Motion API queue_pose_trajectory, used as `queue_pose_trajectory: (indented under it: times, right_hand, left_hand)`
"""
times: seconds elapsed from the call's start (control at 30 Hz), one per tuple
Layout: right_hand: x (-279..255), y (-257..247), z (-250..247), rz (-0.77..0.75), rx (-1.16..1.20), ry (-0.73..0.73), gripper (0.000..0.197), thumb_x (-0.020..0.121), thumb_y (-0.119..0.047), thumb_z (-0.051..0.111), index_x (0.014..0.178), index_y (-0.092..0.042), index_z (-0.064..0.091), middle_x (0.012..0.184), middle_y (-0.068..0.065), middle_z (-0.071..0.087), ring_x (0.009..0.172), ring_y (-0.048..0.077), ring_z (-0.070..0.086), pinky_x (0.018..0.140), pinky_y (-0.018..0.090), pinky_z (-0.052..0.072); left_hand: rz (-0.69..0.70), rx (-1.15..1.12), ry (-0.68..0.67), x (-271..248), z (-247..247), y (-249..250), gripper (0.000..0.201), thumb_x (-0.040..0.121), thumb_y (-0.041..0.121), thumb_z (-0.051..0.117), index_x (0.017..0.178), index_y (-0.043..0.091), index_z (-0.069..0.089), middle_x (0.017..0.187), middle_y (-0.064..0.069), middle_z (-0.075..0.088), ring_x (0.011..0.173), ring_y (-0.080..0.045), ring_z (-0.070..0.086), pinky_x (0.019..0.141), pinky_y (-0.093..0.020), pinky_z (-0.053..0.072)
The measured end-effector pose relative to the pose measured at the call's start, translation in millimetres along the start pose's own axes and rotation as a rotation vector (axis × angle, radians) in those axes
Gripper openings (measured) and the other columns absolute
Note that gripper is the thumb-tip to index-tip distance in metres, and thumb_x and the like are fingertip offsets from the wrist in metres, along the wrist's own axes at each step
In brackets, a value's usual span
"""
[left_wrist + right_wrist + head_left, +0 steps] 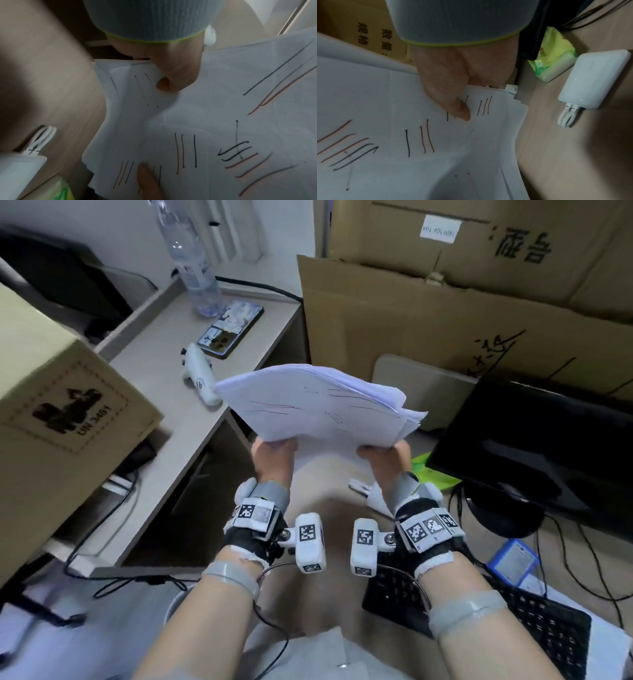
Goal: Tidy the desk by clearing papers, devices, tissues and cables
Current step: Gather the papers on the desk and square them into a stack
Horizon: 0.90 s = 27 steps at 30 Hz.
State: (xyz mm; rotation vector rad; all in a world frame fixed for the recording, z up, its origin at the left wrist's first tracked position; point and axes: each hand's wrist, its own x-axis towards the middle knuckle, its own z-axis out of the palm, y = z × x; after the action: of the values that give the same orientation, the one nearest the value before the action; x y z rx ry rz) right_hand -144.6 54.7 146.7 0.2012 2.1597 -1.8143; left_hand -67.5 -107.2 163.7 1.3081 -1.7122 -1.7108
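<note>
White sheets of paper marked with red and black pen strokes [318,405], a loose stack, held up in the air above the pale wood-grain desk [329,474], clear of its surface. Gripped at the near edge by both hands: left hand [272,458] at the left corner, right hand [385,465] at the right corner, each thumb [173,81] pressed on the upper face and the other fingers curled under the stack. Same clamp seen from the right wrist view, thumb [453,102] down on the top sheet [402,135], edges of the lower sheets fanned out unevenly beside it. Far edge of the stack bowed upward.

On the desk below and to the right of the stack: white rounded power bank with a short looped white cable [590,79], and just beside it a green-and-yellow plastic tissue pack [554,54], partly tucked under the black flat monitor [534,436] lying tilted against its round stand. Black keyboard [513,621] near the right forearm, black cables [582,570] trailing around it, a blue-framed small box [512,559] close by.

On the lower side shelf [164,412] to the left: clear plastic water bottle [191,258] standing upright, dark smartphone with lit screen [231,328] lying flat, white handheld controller [202,378] just beside the phone. Brown cardboard boxes [479,302] stacked behind the desk, another cardboard box [58,412] at far left.
</note>
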Motion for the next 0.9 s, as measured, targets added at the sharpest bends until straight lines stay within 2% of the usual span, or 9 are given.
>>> queue_pose_trajectory:
  times: [0.13,0.23,0.3,0.37,0.43,0.47,0.57,0.73,0.9]
  right_hand:
    - [-15,16,10,0.097,-0.013,-0.058,0.024,0.07,0.006,0.077,0.091,-0.001,0.067,0.08,0.009,0.062,0.07,0.016,0.053,0.052,0.024,0.046]
    - [-22,40,18,0.115,-0.067,-0.045,0.035,0.066,0.008,0.078,0.091,-0.013,0.065,0.087,0.009,0.066,0.082,0.019,0.06,0.074,0.032,0.052]
    - [-26,47,18,0.138,-0.138,-0.084,0.035,0.07,0.008,0.074,0.099,-0.01,0.067,0.087,0.006,0.064,0.082,0.018,0.058,0.066,0.017,0.048]
    - [-26,52,18,0.17,-0.176,-0.136,0.031,0.074,0.012,0.07,0.1,-0.005,0.066,0.085,0.005,0.061,0.081,0.016,0.054,0.049,0.004,0.04]
    - [-24,57,22,0.188,-0.225,-0.136,0.025,0.075,0.01,0.07,0.092,-0.008,0.065,0.072,0.004,0.059,0.078,0.017,0.053,0.045,0.003,0.038]
    - [-23,59,24,0.207,-0.231,-0.119,0.024,0.075,0.009,0.071,0.089,-0.009,0.065,0.068,0.002,0.058,0.077,0.017,0.054,0.05,0.005,0.043]
    - [-20,62,28,0.268,-0.184,-0.083,0.023,0.075,0.003,0.074,0.094,-0.009,0.067,0.079,0.008,0.063,0.081,0.02,0.057,0.073,0.033,0.053]
    - [-15,50,33,0.262,-0.103,0.03,0.024,0.077,-0.002,0.076,0.098,-0.007,0.065,0.094,0.011,0.064,0.087,0.019,0.057,0.078,0.029,0.043]
    - [-3,6,42,0.083,-0.024,0.054,0.013,0.08,-0.007,0.074,0.091,-0.011,0.069,0.088,0.008,0.068,0.084,0.017,0.059,0.077,0.033,0.05]
  left_hand:
    - [-0.008,0.071,-0.012,3,-15,-17,0.022,0.075,-0.005,0.061,0.096,0.002,0.063,0.077,-0.002,0.062,0.074,-0.021,0.056,0.07,-0.029,0.046]
    - [-0.014,0.103,-0.059,4,-27,-38,0.045,0.073,-0.006,0.062,0.117,0.003,0.056,0.102,-0.011,0.066,0.092,-0.025,0.062,0.087,-0.032,0.05]
    - [-0.033,0.126,-0.077,4,-29,-49,0.052,0.071,-0.001,0.062,0.122,0.005,0.053,0.11,-0.013,0.064,0.098,-0.027,0.061,0.093,-0.035,0.05]
    - [-0.045,0.129,-0.081,6,-28,-52,0.052,0.066,0.012,0.06,0.117,0.005,0.056,0.103,-0.011,0.064,0.092,-0.027,0.061,0.089,-0.034,0.049]
    - [-0.052,0.142,-0.097,12,-26,-52,0.053,0.061,0.02,0.057,0.112,0.005,0.057,0.096,-0.009,0.065,0.088,-0.028,0.062,0.087,-0.034,0.05]
    - [-0.062,0.153,-0.108,14,-25,-52,0.052,0.06,0.021,0.058,0.11,0.007,0.058,0.093,-0.007,0.064,0.087,-0.028,0.062,0.085,-0.035,0.05]
    - [-0.089,0.145,-0.112,22,-24,-55,0.05,0.06,0.021,0.06,0.11,0.011,0.06,0.093,-0.004,0.066,0.087,-0.025,0.063,0.082,-0.033,0.05]
    - [-0.1,0.102,-0.123,33,-23,-49,0.014,0.061,0.018,0.056,0.073,0.015,0.059,0.071,-0.002,0.058,0.071,-0.023,0.052,0.068,-0.032,0.044]
    - [0.089,-0.013,-0.094,41,-4,-4,0.023,0.065,0.02,0.062,0.087,0.016,0.064,0.077,0.001,0.065,0.071,-0.017,0.057,0.071,-0.03,0.05]
